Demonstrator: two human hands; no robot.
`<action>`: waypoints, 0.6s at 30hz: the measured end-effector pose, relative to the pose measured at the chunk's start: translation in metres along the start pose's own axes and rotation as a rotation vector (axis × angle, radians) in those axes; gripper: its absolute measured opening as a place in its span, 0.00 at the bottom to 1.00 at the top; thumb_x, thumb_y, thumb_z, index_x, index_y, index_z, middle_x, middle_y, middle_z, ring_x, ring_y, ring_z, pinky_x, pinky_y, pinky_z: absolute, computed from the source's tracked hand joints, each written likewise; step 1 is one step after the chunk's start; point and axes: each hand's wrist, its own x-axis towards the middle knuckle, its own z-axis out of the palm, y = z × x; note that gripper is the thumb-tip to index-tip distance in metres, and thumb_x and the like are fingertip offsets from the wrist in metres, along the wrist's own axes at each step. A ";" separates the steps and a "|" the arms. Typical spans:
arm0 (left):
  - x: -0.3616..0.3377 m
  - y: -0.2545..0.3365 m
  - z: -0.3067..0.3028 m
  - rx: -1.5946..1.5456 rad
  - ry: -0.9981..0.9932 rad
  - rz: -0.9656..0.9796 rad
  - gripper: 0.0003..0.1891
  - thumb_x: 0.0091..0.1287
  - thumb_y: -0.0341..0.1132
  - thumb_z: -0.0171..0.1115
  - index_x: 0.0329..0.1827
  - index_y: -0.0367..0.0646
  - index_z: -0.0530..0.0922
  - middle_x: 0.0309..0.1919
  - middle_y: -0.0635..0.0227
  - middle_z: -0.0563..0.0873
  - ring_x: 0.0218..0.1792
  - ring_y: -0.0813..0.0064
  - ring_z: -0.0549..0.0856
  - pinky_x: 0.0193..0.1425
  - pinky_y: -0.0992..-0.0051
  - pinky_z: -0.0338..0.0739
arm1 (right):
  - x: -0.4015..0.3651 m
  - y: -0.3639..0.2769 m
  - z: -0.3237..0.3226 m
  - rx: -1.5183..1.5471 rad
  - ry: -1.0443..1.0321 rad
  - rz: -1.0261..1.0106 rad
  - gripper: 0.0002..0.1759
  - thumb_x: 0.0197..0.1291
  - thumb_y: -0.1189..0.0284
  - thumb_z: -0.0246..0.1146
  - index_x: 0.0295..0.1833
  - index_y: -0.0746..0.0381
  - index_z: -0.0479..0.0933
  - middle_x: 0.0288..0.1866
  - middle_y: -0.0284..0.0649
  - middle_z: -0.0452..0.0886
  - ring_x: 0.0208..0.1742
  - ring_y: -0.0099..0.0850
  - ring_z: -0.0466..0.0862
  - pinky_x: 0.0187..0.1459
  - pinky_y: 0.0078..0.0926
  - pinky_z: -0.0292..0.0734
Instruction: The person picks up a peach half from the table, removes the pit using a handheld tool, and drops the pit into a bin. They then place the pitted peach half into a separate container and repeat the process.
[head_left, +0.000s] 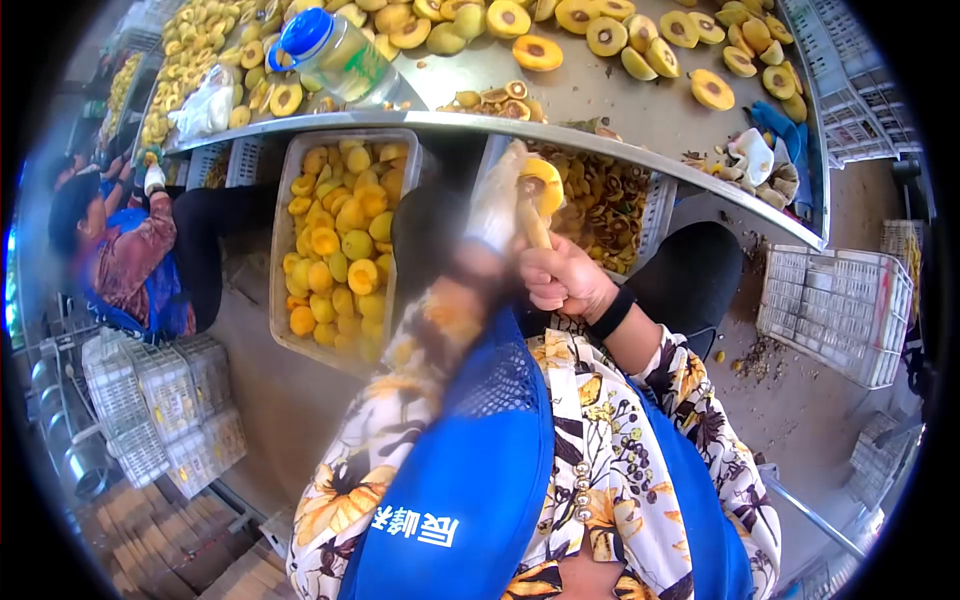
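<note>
My left hand (492,215), in a pale glove and blurred, is closed on a halved yellow fruit (543,184) just below the metal table's edge. Bare, with a black band at the wrist, my right hand (570,278) grips the light handle of a tool (535,226). The tool's upper end meets the fruit; its tip is hidden. Beneath and behind the hands is a crate of brown pits and scraps (610,208). A clear tub (282,240) full of yellow-orange fruit stands to the left.
The metal table (640,110) carries many halved fruits, a blue-lidded bottle (345,62), a plastic bag (205,105) and a blue cloth (783,135). White crates stand at right (838,310) and lower left (165,405). A co-worker (135,255) sits at the left.
</note>
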 end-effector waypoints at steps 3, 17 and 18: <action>-0.017 0.037 -0.003 -0.400 0.090 -0.176 0.25 0.68 0.59 0.50 0.39 0.43 0.76 0.31 0.66 0.83 0.30 0.66 0.84 0.28 0.72 0.80 | -0.002 -0.003 0.005 -0.031 -0.032 -0.068 0.06 0.65 0.79 0.51 0.44 0.57 0.69 0.17 0.27 0.62 0.10 0.16 0.58 0.11 0.15 0.51; 0.073 0.140 0.035 1.836 0.278 0.965 0.28 0.57 0.57 0.62 0.52 0.44 0.79 0.48 0.52 0.82 0.49 0.53 0.80 0.57 0.63 0.74 | 0.004 -0.017 -0.013 -0.983 0.499 -0.191 0.08 0.60 0.70 0.60 0.37 0.64 0.71 0.17 0.33 0.72 0.11 0.20 0.68 0.12 0.20 0.62; 0.093 0.130 0.065 1.937 0.226 0.830 0.28 0.56 0.58 0.61 0.51 0.45 0.79 0.49 0.51 0.81 0.48 0.52 0.80 0.55 0.61 0.75 | -0.003 -0.021 -0.003 -0.987 0.515 -0.192 0.08 0.61 0.70 0.60 0.38 0.64 0.72 0.17 0.32 0.72 0.11 0.20 0.69 0.12 0.20 0.62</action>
